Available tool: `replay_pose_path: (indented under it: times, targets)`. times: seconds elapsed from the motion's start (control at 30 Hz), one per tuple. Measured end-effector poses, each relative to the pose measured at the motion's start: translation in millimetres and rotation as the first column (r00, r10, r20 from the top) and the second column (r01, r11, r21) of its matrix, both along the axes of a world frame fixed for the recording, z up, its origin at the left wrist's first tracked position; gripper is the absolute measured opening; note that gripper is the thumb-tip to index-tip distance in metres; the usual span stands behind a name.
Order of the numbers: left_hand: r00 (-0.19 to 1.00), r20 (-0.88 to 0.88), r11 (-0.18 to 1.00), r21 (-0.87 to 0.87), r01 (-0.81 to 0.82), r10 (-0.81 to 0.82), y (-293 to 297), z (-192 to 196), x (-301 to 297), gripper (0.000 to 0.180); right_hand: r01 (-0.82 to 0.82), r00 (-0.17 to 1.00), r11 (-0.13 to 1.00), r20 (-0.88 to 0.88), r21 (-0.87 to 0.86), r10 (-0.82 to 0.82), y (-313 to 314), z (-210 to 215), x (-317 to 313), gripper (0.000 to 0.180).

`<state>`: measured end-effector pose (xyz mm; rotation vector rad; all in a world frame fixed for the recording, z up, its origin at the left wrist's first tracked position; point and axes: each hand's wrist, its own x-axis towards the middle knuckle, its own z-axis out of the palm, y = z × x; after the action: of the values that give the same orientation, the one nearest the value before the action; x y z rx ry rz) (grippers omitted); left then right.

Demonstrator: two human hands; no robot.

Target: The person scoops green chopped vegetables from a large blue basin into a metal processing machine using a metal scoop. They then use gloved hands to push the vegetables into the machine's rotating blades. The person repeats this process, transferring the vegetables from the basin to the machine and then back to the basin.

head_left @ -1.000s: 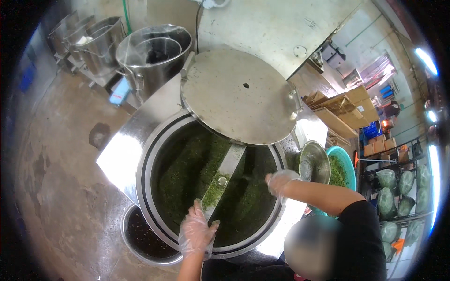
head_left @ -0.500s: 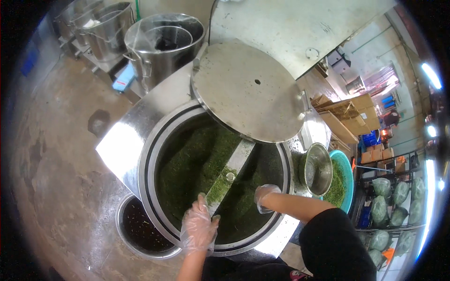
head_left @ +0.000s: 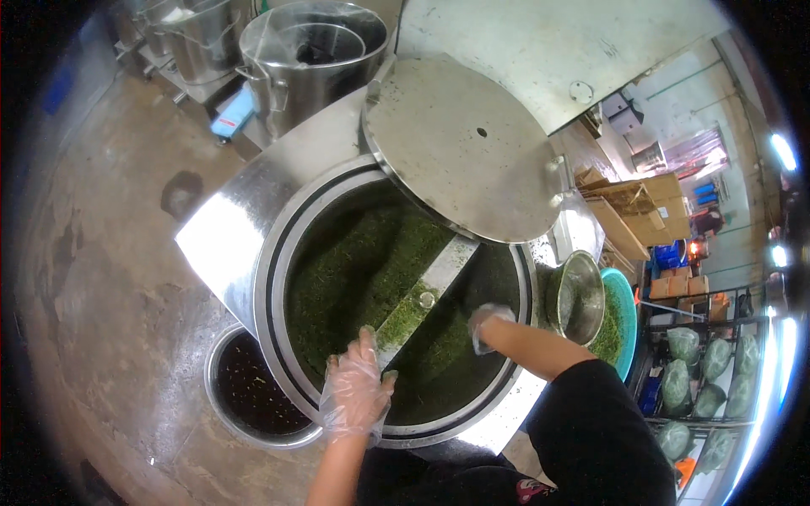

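Note:
A wide round steel drum (head_left: 272, 333) stands before me, its inside coated with fine green chopped leaf (head_left: 363, 261). Across the opening runs a flat metal bar (head_left: 447, 268) with a bolt and green bits on it. My left hand (head_left: 356, 390), in a clear plastic glove, grips the bar's near end, fingers on one side and thumb on the other. Inside the drum, at its right, is my gloved right hand (head_left: 491, 327). It points down near the wall, and its fingers are mostly hidden. A round steel lid (head_left: 464, 152) leans over the far rim.
At the drum's right are a metal bowl (head_left: 580, 299) and a turquoise basin (head_left: 627, 325) holding green leaf. A steel basin (head_left: 221, 409) of dark liquid sits on the floor at left. Steel pots (head_left: 312, 72) stand behind; bagged greens (head_left: 677, 388) fill a rack at right.
The view has shifted slightly, so the drum and lid appear higher and further right. My right hand has stayed inside the drum near its right wall; my left hand keeps its place on the bar.

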<state>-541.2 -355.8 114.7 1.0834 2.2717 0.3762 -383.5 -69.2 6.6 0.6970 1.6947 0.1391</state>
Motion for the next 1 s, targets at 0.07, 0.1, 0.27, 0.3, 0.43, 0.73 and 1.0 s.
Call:
replay_pose_path:
  times: [0.07, 0.1, 0.27, 0.3, 0.43, 0.73, 1.0]
  targets:
    - [0.998, 0.056, 1.000, 0.006, -0.021, 0.021, -1.3, -2.2, -2.3, 0.092, -0.153, 0.988, 0.971, -0.062, -0.183, 0.144, 11.1, -2.7, 37.8, 0.027]
    - [0.996, 0.082, 0.999, 0.013, -0.030, 0.028, 0.1, -3.0, -4.1, 0.092, -0.181, 0.983, 0.952, -0.065, -0.248, 0.170, 15.1, 6.0, 41.6, 0.028]
    - [0.997, -0.082, 0.999, 0.041, -0.012, 0.015, -0.2, -3.4, -7.6, 0.085, -0.092, 0.995, 0.939, -0.071, -0.331, 0.073, 6.1, 122.5, -14.8, 0.033]
    - [0.991, -0.137, 0.998, 0.062, 0.003, 0.005, -0.5, -6.1, -4.6, 0.083, -0.036, 0.995, 0.954, -0.095, -0.296, 0.008, 4.0, 134.6, -18.1, 0.035]
    - [0.974, -0.224, 1.000, -0.022, 0.013, -0.017, 3.7, -11.4, -4.1, 0.075, 0.021, 0.904, 0.978, -0.413, -0.206, -0.106, -4.5, 148.7, -12.7, 0.038]
    - [0.938, -0.333, 0.994, -0.073, 0.079, -0.099, 0.9, -17.9, -1.0, 0.065, 0.589, 0.598, 0.807, -0.695, 0.042, -0.400, -7.3, -30.9, -5.8, 0.035]
    - [0.947, -0.308, 0.993, -0.098, 0.062, -0.090, -0.8, -21.2, 11.6, 0.071, -0.173, 0.856, 0.938, -0.516, -0.301, -0.008, 6.8, -15.0, -72.0, 0.034]
